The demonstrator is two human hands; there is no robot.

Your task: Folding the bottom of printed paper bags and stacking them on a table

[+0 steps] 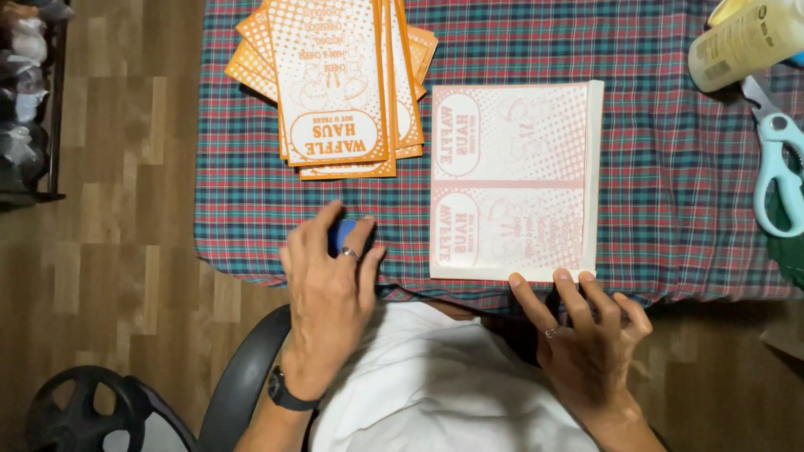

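a small blue object (350, 234) is gripped by the left hand (328, 293) near the worktop (670, 151) front edge, fingers curled shut over it so its shape can't be told. the right hand (586, 335) is spread open, fingertips touching the near edge of a pale printed paper stack (512, 180). an orange printed stack (335, 84) is fanned behind. scissors (779, 167) and a bottle (745, 42) are seen far right.

Top left: I see a fanned pile of orange printed bags (339, 84) on the plaid cloth (653, 109).
Far right: a pale yellow bottle (741, 42) lies tilted, light blue scissors (779, 155) just below it.
Below me: a black chair arm (243, 377), wood floor (117, 209).
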